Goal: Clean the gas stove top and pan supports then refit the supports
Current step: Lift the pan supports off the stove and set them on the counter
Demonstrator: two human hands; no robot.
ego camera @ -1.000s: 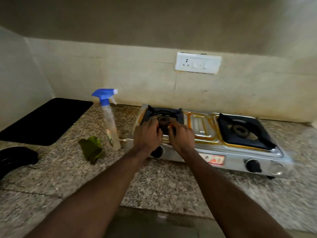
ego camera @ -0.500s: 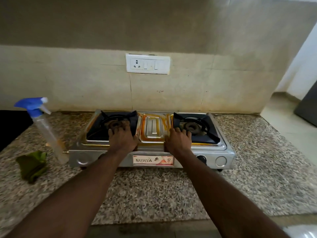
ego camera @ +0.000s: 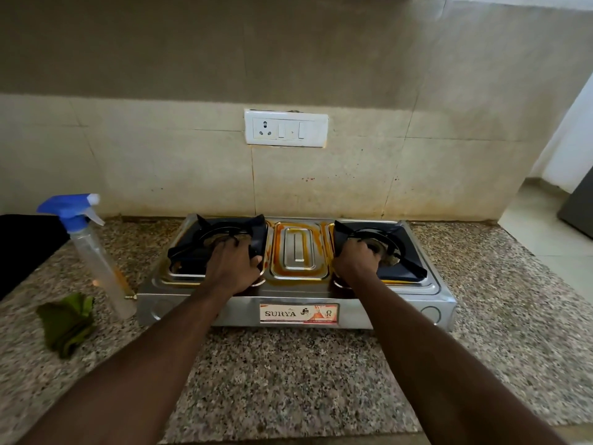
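On the counter (ego camera: pixel 288 380) the stove (ego camera: pixel 385 311) lies with its long axis left to right, label toward the viewer, with a cloth (ego camera: pixel 67 322) and a bottle (ego camera: pixel 93 258) just to its left. The left hand (ego camera: pixel 232 264) grips the left support (ego camera: pixel 192 248) with curled fingers. The right hand (ego camera: pixel 356 260) likewise grips the right support (ego camera: pixel 412 271); each support extends under and beyond its hand.

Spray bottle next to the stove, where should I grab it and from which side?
Grip the spray bottle round the slim neck just under its blue head, coming from the left. It stands on its base with nozzle and trigger facing right, toward the stove, which sits close on that side; a palm from the left should put fingers on the trigger.
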